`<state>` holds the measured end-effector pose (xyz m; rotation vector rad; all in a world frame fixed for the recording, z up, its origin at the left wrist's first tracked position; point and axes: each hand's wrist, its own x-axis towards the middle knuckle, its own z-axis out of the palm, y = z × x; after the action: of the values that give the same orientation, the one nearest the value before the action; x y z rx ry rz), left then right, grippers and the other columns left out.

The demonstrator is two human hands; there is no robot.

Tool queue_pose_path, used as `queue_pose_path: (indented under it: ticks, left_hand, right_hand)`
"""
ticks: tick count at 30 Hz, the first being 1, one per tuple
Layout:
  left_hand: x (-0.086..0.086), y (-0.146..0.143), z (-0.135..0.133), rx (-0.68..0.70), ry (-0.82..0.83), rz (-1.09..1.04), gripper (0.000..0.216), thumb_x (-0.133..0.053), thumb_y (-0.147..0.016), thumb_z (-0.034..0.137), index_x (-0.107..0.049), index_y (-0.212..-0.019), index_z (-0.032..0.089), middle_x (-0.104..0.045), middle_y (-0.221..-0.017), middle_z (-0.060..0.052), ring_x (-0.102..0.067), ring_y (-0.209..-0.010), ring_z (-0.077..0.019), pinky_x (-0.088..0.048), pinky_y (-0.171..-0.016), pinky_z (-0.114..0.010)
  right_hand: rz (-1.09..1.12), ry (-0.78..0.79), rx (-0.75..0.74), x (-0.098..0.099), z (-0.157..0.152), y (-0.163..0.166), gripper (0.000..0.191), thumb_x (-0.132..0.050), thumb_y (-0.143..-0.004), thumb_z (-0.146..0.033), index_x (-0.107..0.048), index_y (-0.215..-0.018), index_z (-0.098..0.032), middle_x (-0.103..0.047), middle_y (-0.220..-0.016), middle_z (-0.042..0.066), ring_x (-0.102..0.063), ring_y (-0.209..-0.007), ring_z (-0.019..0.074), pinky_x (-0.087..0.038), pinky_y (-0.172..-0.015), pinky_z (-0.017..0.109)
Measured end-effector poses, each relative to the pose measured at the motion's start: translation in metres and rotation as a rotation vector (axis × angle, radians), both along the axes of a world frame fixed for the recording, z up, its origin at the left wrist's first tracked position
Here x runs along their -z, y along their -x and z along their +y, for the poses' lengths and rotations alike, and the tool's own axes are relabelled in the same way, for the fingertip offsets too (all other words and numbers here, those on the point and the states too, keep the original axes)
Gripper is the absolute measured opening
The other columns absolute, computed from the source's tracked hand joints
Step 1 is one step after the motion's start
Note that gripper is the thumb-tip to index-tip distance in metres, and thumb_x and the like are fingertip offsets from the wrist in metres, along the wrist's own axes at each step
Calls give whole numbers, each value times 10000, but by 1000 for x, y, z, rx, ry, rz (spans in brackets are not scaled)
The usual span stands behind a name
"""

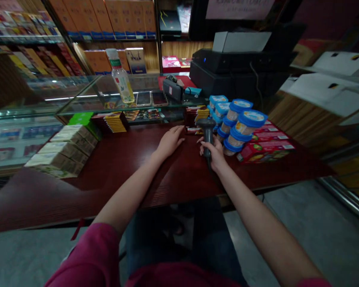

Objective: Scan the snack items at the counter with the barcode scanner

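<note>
Two hands over the red counter [113, 171]: right hand [215, 153] is wrapped around the grip of a dark scanner [208, 135], head up and aimed toward the stacked blue-lid tubs [239, 123] just beside it. Left hand [170, 142] lies flat and spread on the counter, holding nothing, fingertips near a dark box [194, 117]. Scanner looks like rigid plastic, probably light, not fragile; the handle is the natural hold, with a cable apparently trailing below. Tubs look light, lids likely slick.
</note>
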<state>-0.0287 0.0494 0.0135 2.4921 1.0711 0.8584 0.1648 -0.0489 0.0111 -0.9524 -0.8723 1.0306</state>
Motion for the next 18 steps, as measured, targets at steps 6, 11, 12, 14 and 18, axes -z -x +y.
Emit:
queue_pose_path:
  ticks: [6, 11, 12, 14, 18]
  left_hand:
    - [6, -58, 26, 26, 153, -64, 521, -735, -893, 111, -673, -1409, 148, -561, -1584, -197, -490, -1518, -348, -350, -1283, -488]
    - [4, -35, 24, -56, 140, -16, 351, -679, -935, 96, -777, -1251, 213, -674, -1463, -168, -582, -1430, -373, -418, -1229, -509]
    - [3, -23, 21, -79, 130, -26, 344, -677, -937, 96, -783, -1241, 215, -690, -1439, -170, -601, -1408, -370, -429, -1221, -496]
    - [1, 7, 13, -127, 111, -56, 344, -674, -947, 112, -780, -1255, 224, -718, -1395, -163, -645, -1351, -352, -449, -1202, -461]
    - [-2, 69, 0, -251, 133, -262, 281, -644, -991, 185, -788, -1227, 234, -773, -1292, -107, -707, -1232, -292, -471, -1174, -404]
  right_hand:
    - [9, 2, -7, 4, 2, -2, 413, -809, -707, -345, -536, -1009, -276, -695, -910, -37, -529, -515, 84, -477, -464, 246]
    - [28, 6, -41, -3, -5, -1, 391, -807, -696, -347, -553, -985, -278, -723, -908, -37, -522, -510, 93, -487, -464, 248]
    - [27, 4, -69, -5, -7, 0, 391, -811, -693, -340, -560, -986, -278, -729, -903, -39, -529, -504, 97, -491, -462, 253]
    - [8, 2, -154, -10, -13, 4, 371, -814, -702, -333, -579, -982, -271, -747, -911, -29, -547, -492, 105, -499, -460, 266]
    - [-65, 1, -352, -19, -21, 18, 306, -798, -764, -348, -634, -999, -240, -786, -1048, 38, -599, -526, 113, -515, -475, 276]
